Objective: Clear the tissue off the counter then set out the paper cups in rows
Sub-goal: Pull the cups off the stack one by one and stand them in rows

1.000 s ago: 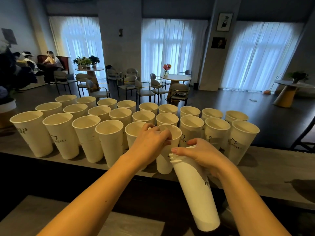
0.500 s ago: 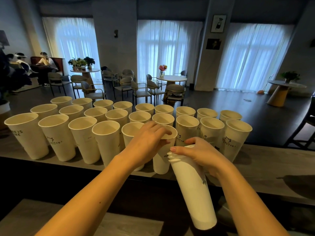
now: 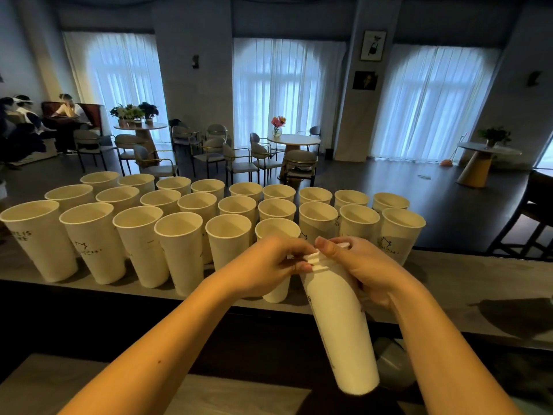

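Several white paper cups (image 3: 182,247) stand upright in three rows on the grey counter (image 3: 466,283). My right hand (image 3: 363,271) grips a nested stack of cups (image 3: 338,324), tilted with its rims up and its base low toward me. My left hand (image 3: 270,266) pinches the top rims of that stack with its fingertips. Just behind my left hand stands the front row's sixth cup (image 3: 276,232), partly hidden by it. No tissue shows on the counter.
The counter's bare right part runs to the frame edge, with a dark shadow (image 3: 508,314) on it. A lower ledge (image 3: 185,393) lies in front of me. Beyond are café tables, chairs (image 3: 239,163) and seated people (image 3: 68,112) at far left.
My left hand has let go of the sixth front-row cup, now standing on the counter, and moved right onto the rims of the stack. The stack stays in my right hand.
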`<state>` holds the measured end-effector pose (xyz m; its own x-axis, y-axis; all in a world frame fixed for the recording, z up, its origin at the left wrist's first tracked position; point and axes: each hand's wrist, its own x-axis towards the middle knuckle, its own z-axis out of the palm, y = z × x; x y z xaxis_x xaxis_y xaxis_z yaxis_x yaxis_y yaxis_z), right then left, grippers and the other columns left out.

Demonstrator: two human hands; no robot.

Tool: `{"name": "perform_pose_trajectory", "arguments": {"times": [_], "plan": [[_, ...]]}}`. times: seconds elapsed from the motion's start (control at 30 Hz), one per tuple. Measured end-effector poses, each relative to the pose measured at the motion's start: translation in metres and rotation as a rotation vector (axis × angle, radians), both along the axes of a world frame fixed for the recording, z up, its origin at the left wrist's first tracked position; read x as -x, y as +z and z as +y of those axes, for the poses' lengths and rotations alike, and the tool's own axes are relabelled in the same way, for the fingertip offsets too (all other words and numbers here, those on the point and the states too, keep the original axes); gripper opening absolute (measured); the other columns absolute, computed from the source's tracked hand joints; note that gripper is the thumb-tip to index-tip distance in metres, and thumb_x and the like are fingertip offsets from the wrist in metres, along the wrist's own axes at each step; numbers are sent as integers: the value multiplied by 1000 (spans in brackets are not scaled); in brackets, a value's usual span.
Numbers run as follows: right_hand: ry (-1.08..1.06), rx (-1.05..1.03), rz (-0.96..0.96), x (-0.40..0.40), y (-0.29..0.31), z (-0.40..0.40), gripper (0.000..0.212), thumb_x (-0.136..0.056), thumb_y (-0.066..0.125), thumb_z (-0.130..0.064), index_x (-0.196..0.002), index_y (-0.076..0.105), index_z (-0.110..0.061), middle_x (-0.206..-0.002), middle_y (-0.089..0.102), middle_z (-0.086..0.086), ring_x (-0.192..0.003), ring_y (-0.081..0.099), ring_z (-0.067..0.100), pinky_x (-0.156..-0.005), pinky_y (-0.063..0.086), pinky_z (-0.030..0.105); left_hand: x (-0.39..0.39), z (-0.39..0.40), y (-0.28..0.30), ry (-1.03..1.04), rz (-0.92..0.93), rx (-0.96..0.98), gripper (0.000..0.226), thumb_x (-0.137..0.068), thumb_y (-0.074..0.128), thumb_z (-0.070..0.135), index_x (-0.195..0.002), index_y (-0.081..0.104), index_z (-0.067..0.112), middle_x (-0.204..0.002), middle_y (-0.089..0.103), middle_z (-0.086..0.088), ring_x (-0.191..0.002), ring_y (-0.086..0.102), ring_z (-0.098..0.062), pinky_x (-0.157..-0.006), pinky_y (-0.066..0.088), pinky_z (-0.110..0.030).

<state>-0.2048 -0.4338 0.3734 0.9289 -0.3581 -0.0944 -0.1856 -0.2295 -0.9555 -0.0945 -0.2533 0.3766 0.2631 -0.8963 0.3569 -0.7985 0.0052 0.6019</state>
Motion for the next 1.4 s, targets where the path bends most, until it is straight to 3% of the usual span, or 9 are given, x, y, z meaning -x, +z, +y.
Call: {"name": "perform_pose_trajectory", "arguments": {"times": [0.17,0.27,0.4,0.6,0.73,0.93,1.2,1.3,1.4], "plan": [[94,52,-25,15,0,-9,76,-50,88,-62,-111,68,-23,-94,80,-3,-85,76,14,-73,58,32,0,-9,2,38,156,1,17,-83,74,21,-97,72,31,-86,70,15,-82,63,-1,-70,45,-14],[105,56,1,21,-1,-13,75,-54,90,-62,-115,68,-23,-98,80,-1,-88,76,17,-75,59,35,0,-12,6,46,187,23,17,-75,81,23,-87,73,31,-82,71,17,-76,62,2,-66,44,-12],[106,54,43,32,-4,-18,73,-58,90,-59,-117,68,-22,-103,80,1,-93,76,21,-86,60,43,-2,-15,18,42,220,31,9,-90,64,25,-92,72,30,-93,73,10,-89,67,-6,-78,55,-29],[-58,160,117,41,-9,-33,65,-59,84,-66,-105,71,-22,-95,79,2,-90,74,21,-88,60,47,-5,-26,42,467,-78,487,13,-91,53,37,-94,62,28,-88,63,18,-83,60,2,-69,48,-18],[-119,146,95,44,-13,-42,51,-62,84,-66,-89,77,-23,-80,79,-2,-85,75,21,-89,59,51,10,-50,27,429,-448,270,15,-91,56,31,-91,66,19,-85,66,7,-81,63,-16,-85,46,-40],[-120,155,89,49,-12,-49,60,-65,82,-66,-97,75,-16,-88,80,5,-86,76,25,-90,59,53,13,-78,-21,400,-743,47,12,-88,64,33,-92,72,25,-92,73,7,-92,63,-16,-82,30,-35],[-119,161,105,44,-15,-51,77,-57,82,-74,-109,68,-19,-101,76,6,-92,74,24,-88,60,49,4,-83,-26,475,-837,7,11,-83,71,33,-84,70,22,-82,73,7,-83,66,-17,-77,35,-37],[-117,175,111,41,-17,-51,76,-58,81,-75,-109,65,-21,-103,74,4,-93,72,21,-86,60,46,0,-81,-25,458,-824,-12,14,-88,65,36,-91,70,23,-92,73,7,-92,64,-17,-85,32,-37],[-108,169,109,38,-19,-52,82,-53,81,-78,-111,65,-22,-104,74,3,-95,72,21,-88,59,46,2,-77,-22,438,-812,8,27,-90,61,36,-114,66,25,-113,69,4,-111,58,-20,-96,32,-38]]}}
